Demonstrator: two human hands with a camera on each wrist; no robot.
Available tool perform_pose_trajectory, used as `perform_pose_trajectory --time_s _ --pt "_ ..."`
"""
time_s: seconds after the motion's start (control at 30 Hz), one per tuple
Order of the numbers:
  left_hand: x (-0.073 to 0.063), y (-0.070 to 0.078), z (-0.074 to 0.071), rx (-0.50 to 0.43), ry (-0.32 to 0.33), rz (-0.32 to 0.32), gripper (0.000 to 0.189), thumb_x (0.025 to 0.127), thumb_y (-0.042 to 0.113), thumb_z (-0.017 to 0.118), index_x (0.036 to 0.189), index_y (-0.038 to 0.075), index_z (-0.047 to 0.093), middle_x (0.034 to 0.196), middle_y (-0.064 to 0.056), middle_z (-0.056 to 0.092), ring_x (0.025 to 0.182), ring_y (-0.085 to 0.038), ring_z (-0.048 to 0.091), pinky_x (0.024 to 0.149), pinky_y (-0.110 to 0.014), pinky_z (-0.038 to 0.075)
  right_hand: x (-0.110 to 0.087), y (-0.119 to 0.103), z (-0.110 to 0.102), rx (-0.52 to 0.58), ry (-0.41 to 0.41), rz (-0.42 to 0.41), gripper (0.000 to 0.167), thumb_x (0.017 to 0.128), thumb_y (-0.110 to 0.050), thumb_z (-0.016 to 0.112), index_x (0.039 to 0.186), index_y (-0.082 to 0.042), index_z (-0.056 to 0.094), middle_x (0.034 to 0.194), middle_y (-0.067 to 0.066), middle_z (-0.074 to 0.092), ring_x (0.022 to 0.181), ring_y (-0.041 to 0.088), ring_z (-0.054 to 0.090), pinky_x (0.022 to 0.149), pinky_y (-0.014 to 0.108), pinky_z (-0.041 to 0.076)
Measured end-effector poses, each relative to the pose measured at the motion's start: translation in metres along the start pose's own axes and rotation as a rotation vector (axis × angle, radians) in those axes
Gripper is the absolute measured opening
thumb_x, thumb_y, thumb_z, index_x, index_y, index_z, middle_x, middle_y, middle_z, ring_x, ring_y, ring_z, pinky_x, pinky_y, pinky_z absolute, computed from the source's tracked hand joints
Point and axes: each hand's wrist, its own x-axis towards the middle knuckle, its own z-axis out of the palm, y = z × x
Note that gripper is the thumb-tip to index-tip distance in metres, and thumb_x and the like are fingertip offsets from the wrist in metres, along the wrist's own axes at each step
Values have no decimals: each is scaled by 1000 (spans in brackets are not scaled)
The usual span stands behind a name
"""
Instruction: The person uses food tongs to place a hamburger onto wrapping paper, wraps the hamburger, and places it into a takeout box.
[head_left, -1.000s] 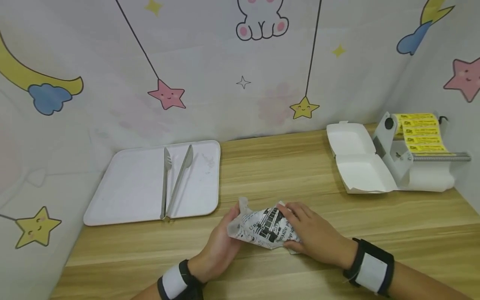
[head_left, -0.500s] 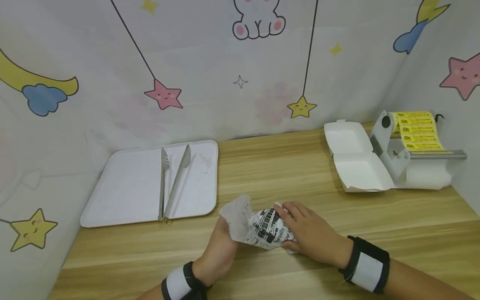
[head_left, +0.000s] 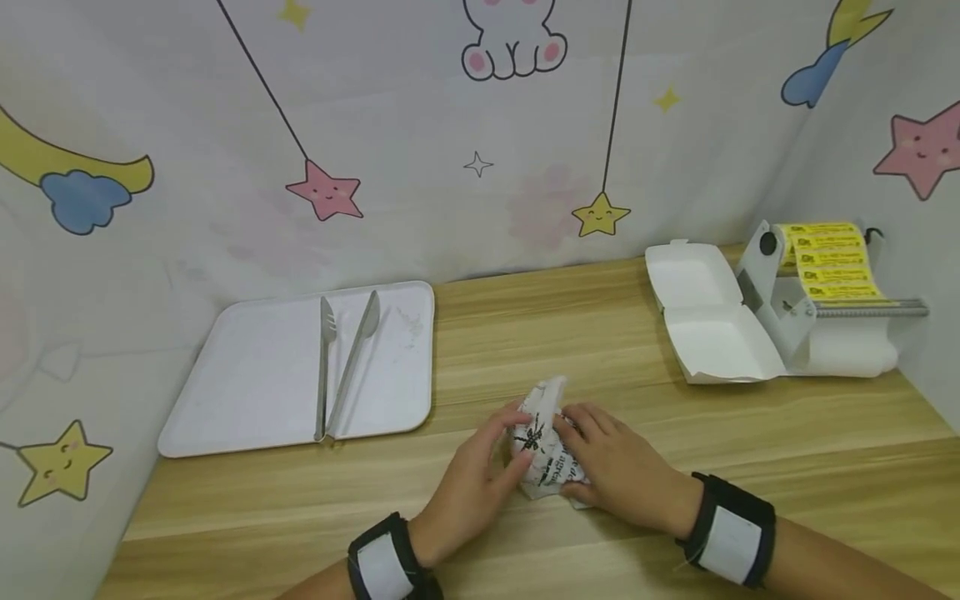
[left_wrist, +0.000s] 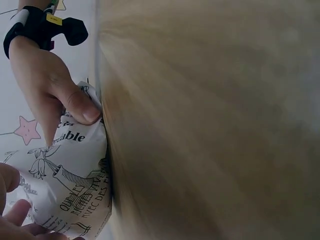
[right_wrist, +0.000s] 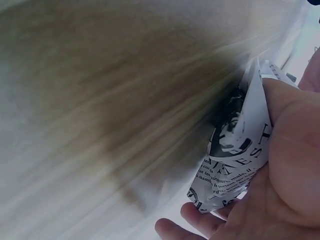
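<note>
A bundle wrapped in white printed paper (head_left: pixel 546 446) sits on the wooden table between both hands. Its contents are hidden; black lettering and drawings cover the paper, and a loose peak stands up at the top. My left hand (head_left: pixel 472 483) holds the left end, fingers over the top and thumb on the near side. At the right end, my right hand (head_left: pixel 630 467) grips the bundle between curled fingers and thumb. In the left wrist view the paper (left_wrist: pixel 75 175) bulges low against the tabletop. The right wrist view shows a pointed paper fold (right_wrist: pixel 240 150) beside my right palm.
A white tray (head_left: pixel 247 375) at the left bears metal tongs (head_left: pixel 348 367). Back right, an open white clamshell box (head_left: pixel 720 342) stands beside a label dispenser (head_left: pixel 832 292) with yellow labels. A patterned cloth backdrop (head_left: pixel 420 125) rises behind the table (head_left: pixel 495 333).
My left hand has come round from under the paper's left end to hold it from the left, and the flared left flap is now folded in. The right hand keeps its grip.
</note>
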Motion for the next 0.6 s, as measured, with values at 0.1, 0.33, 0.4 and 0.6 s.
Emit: perform_pose_trajectory --time_s 0.1,0.33,0.4,0.6 --pt "4 3 1 104 -83 20 52 96 14 72 142 10 50 161 -11 38 148 -22 33 120 -43 29 -1 0 2 -16 42 -42 64 86 -45 79 124 3 64 126 21 63 121 38 57 101 50 50" --pt "10 5 4 179 -175 56 43 105 24 57 144 7 53 163 -14 34 152 -28 24 122 -48 24 -2 2 6 4 78 -56 60 88 -44 77 124 2 65 120 18 68 112 33 62 96 49 52" --pt "11 5 5 192 -162 66 39 106 23 55 142 7 56 161 -14 37 151 -29 28 121 -48 26 -3 2 7 22 98 -70 61 88 -44 78 126 2 65 123 19 66 115 34 61 97 50 51" --pt "13 6 8 359 -169 95 61 92 22 76 145 7 52 159 -12 40 149 -29 33 120 -47 29 -7 4 9 153 170 -129 53 86 -36 80 129 -7 67 134 16 63 125 34 59 99 51 51"
